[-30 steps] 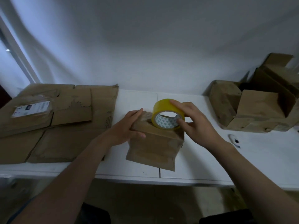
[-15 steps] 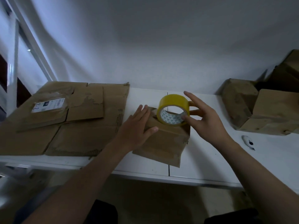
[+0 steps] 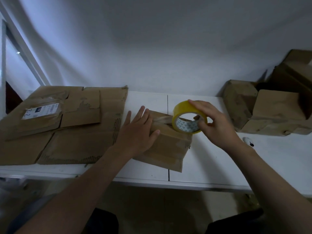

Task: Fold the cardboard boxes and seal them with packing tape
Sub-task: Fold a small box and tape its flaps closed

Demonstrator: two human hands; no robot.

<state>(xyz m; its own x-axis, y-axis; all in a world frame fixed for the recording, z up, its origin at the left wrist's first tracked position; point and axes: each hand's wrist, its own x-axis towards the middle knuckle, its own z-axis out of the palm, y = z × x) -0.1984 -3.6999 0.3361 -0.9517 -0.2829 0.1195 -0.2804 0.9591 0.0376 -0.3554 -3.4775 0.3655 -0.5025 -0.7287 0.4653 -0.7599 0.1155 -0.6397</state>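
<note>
right hand grips tape roll on box.

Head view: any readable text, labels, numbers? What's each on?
White shipping label on the flattened brown cardboard sheets: handwritten mark looks like "7 2", not certain; printed lines too blurred to read.
Dark printed strip along those sheets' right edge: too small to read.
Yellow packing tape roll: triangle pattern inside the core, no words.
Small folded brown cardboard box: no readable text.
</note>
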